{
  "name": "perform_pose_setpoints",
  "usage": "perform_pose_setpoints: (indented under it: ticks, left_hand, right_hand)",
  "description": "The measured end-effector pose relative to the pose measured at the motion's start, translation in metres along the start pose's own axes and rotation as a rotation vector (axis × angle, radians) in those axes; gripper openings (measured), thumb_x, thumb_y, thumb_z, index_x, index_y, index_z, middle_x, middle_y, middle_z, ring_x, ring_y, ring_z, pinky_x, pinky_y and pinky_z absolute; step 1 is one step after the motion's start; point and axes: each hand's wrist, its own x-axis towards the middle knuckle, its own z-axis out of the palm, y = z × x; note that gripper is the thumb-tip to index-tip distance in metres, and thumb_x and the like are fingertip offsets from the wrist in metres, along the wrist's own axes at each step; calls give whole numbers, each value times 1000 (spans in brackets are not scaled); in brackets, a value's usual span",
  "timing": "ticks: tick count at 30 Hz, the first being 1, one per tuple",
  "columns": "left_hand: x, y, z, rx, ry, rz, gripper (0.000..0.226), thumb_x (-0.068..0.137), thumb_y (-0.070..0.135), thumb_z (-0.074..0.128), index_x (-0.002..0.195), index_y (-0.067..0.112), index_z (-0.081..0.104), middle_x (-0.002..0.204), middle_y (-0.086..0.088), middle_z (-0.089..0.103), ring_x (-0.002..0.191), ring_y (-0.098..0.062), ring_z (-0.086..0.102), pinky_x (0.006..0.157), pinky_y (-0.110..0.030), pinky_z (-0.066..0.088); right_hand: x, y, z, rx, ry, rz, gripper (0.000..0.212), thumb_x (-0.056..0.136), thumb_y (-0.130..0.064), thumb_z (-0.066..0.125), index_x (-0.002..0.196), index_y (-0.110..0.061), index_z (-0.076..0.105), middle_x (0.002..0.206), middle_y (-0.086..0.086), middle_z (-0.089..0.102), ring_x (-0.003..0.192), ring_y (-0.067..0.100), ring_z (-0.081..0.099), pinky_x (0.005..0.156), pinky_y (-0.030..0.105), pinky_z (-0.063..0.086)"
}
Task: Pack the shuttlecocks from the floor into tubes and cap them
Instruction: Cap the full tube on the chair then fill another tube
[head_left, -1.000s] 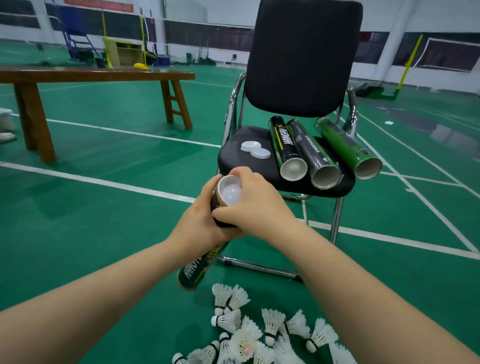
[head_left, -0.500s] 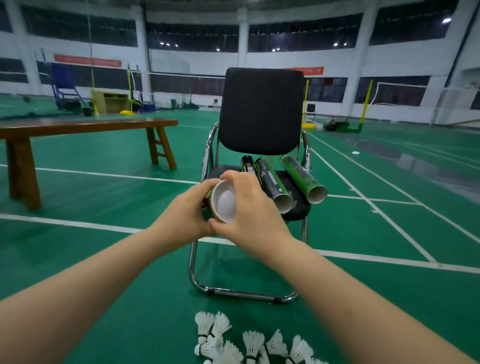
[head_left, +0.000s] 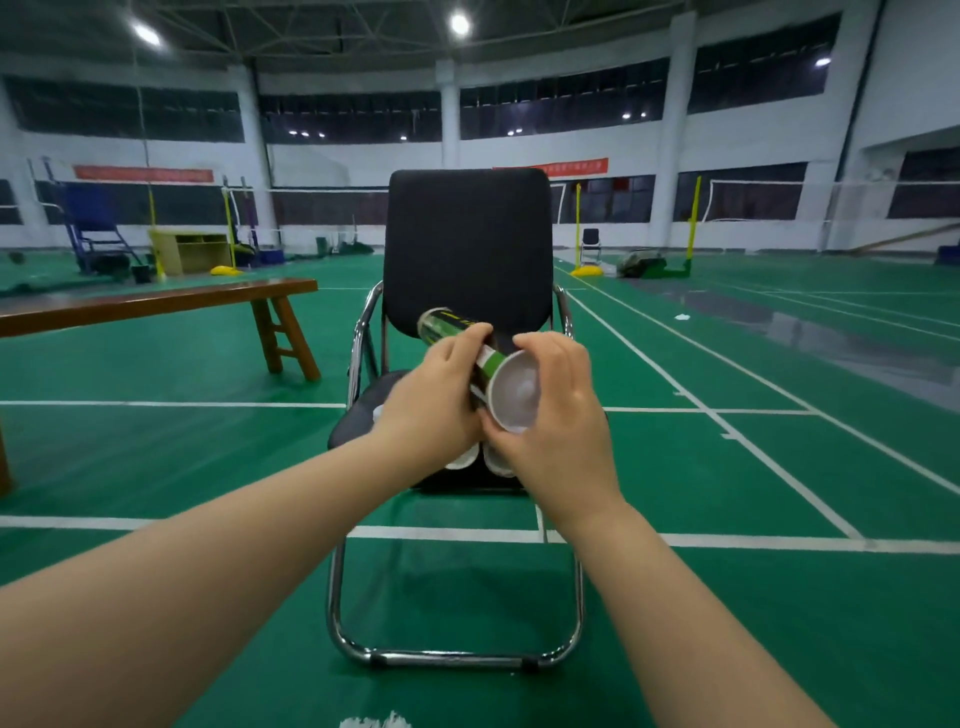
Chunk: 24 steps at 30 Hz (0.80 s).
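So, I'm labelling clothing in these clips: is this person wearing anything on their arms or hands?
Nothing shows. The left hand and right hand are bare, without gloves, rings or tape. The left forearm and right forearm are uncovered to the frame's edge: no sleeves, watch or wristband.

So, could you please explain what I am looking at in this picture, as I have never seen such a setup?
There is no machine: a person wears one wide-angle camera on the head, looking forward and down at two bare hands. The left hand grips a green shuttlecock tube; the right hand curls round its near end, where a white cap sits. Behind stands a black chair with more tubes on its seat. Shuttlecock feathers peek in at the bottom edge.
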Motion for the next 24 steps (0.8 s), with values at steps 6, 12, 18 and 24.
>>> perform_pose_setpoints:
  ticks: [6, 12, 18, 24]
  left_hand:
    - [39, -16, 68, -124, -102, 53, 79, 79, 14, 68, 145, 29, 26, 145, 2, 38, 126, -18, 43, 98, -28, 36]
    - [74, -46, 119, 15, -239, 135, 85, 81, 34, 69, 147, 33, 15, 152, 3, 28, 133, -19, 37, 105, -32, 32]
    - [83, -83, 151, 343, -359, 152, 81, 84, 53, 56, 148, 34, 10, 156, -1, 16, 139, -20, 26, 112, -41, 22]
    - [76, -100, 164, 385, -281, 153, 56, 91, 42, 43, 144, 33, 27, 149, 0, 30, 132, -20, 35, 102, -36, 32]
  right_hand:
    - [-11, 82, 33, 32, 76, 76, 71, 62, -10, 81, 119, -20, 39, 122, 8, 47, 113, 7, 38, 97, 4, 28]
    - [-34, 153, 73, -12, 144, 164, 73, 63, -8, 84, 119, -23, 40, 126, 0, 38, 116, 14, 40, 97, 11, 30]
    - [-49, 194, 106, -41, 117, 175, 73, 64, -4, 81, 120, -20, 38, 127, 1, 34, 117, 18, 39, 101, 18, 31]
    - [-54, 218, 126, -328, -102, 79, 83, 57, -1, 74, 128, -19, 34, 135, 2, 30, 127, 29, 29, 106, 44, 33]
